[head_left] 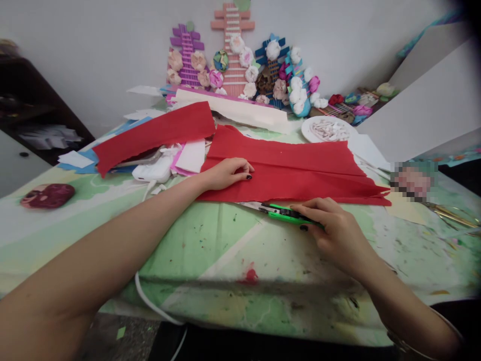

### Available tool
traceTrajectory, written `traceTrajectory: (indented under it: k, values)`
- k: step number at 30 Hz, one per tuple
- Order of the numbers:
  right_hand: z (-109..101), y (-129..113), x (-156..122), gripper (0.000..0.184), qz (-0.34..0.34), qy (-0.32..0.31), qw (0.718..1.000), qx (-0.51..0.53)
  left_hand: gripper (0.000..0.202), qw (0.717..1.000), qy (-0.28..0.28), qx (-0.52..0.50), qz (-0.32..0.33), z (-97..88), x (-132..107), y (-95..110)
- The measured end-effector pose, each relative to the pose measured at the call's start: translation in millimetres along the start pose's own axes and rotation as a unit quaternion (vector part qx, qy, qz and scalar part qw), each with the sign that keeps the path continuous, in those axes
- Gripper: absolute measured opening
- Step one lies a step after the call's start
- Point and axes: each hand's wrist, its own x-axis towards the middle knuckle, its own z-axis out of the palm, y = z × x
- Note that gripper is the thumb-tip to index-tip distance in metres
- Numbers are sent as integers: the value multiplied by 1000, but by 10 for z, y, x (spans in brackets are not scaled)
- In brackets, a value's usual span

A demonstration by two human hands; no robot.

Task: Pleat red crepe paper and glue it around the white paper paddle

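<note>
A folded sheet of red paper [285, 163] with ragged edges lies on the table in front of me. My left hand [229, 173] rests on its left part, fingers lying on the paper and thumb out, holding nothing. In my right hand [330, 220] is a green utility knife [285, 213], gripped by its handle and pointing left. Its blade lies along the near edge of the red paper, with the tip partly under it. A separate strip of red paper [158, 135] lies to the left, over other items.
A white power strip [152, 170] with a cord is left of the paper. Behind stand paper-flower decorations [233, 60], a cream paper roll [233, 106] and a white plate [310, 131] of small pieces. A maroon case [48, 195] lies far left, gold-handled scissors [456, 215] far right.
</note>
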Motion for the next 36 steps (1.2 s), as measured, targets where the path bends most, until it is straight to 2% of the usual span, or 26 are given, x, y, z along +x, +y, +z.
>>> traceTrajectory:
  k: [15, 26, 36]
  values:
    - [-114, 161, -76, 44, 35, 4, 999, -29, 21, 997, 2, -61, -44, -56, 8, 68]
    - [13, 47, 235, 45, 15, -6, 1000, -12, 33, 996, 22, -77, -37, -120, 44, 34]
    - [77, -45, 418, 46, 10, -42, 999, 2, 22, 998, 28, -45, -35, -161, 62, 97]
